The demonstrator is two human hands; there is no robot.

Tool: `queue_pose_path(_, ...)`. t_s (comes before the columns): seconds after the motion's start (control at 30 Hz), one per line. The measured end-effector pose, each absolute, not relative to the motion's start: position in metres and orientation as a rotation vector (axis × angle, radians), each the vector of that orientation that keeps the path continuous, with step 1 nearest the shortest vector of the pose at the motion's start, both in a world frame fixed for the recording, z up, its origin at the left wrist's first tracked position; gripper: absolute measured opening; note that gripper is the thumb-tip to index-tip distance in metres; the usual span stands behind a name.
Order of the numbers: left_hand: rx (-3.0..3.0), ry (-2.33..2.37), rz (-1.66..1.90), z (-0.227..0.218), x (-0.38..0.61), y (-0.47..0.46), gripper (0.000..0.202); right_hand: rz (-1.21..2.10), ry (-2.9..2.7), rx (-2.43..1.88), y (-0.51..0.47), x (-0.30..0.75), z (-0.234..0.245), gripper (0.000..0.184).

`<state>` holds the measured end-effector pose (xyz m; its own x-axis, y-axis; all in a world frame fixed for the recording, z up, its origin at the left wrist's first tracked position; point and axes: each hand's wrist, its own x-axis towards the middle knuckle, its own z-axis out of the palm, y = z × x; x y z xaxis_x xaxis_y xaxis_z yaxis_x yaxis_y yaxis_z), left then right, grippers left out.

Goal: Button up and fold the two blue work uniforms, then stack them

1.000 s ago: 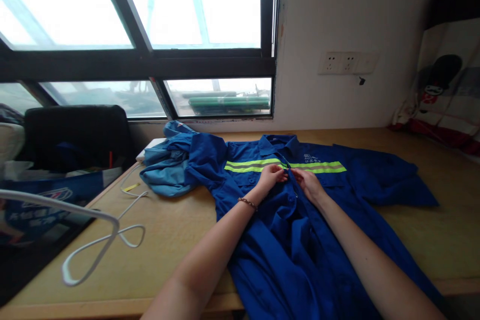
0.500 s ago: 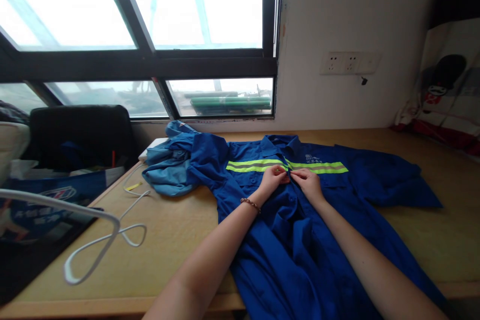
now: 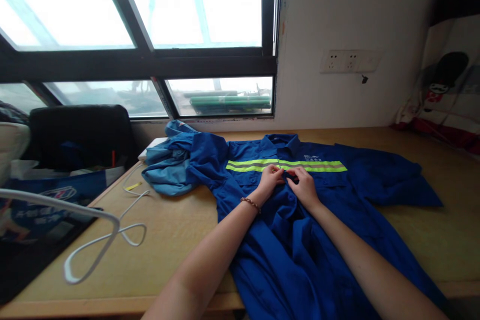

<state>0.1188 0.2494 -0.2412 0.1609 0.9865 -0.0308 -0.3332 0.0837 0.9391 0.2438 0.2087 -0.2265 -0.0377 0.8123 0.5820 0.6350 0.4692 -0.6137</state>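
Note:
A blue work shirt (image 3: pixel 258 240) with a yellow-green reflective stripe (image 3: pixel 318 166) across the chest lies front up, collar away from me. At its front opening, just below the stripe, my left hand (image 3: pixel 270 181) pinches the cloth of one edge; a beaded bracelet is on that wrist. Close beside it, my right hand (image 3: pixel 303 187) has its fingertips closed on the other front edge. A button (image 3: pixel 290 198) shows lower on the placket. Whether a button is between my fingertips is hidden.
The shirt's bunched left end touches a lighter blue garment (image 3: pixel 165 170) on the wooden table (image 3: pixel 180 240). A white cable (image 3: pixel 93 255) loops at the left. Behind are a window (image 3: pixel 210 5) and wall sockets (image 3: pixel 341 61); a black chair (image 3: pixel 80 130) stands left.
My right hand has shifted slightly left and curled its fingers more. The front edges now meet nearer each other, and the stripe's right half has moved a little left.

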Motion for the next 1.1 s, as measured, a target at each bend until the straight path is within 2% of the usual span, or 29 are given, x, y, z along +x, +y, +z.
queue_pose_path(0.17, 0.896, 0.868, 1.247, -0.241, 0.119, 0.249, 0.034, 0.269, -1.684, -1.230, 0.211, 0.243, -0.228, 0.021)
queue_pose_path(0.27, 0.871, 0.867, 1.261, -0.240, 0.119, 0.249, 0.038, 0.287, -1.669, -1.243, 0.211, 0.243, -0.227, 0.029)
queue_pose_path(0.57, 0.903, 0.862, 1.245, -0.237, 0.120, 0.247, 0.039, 0.238, -1.774, -1.328, 0.213, 0.245, -0.233, 0.038)
queue_pose_path(0.83, 1.283, 0.889, 1.204, -0.239, 0.116, 0.250, 0.029, 0.504, -1.714, -1.402, 0.225, 0.254, -0.239, 0.044)
queue_pose_path(0.97, 1.576, 1.006, 1.241, -0.240, 0.116, 0.257, 0.028, 0.285, -1.837, -1.452, 0.214, 0.249, -0.228, 0.050)
queue_pose_path(1.1, 1.714, 1.010, 1.224, -0.239, 0.116, 0.273, 0.036, 0.151, -1.983, -1.661, 0.199, 0.238, -0.218, 0.036)
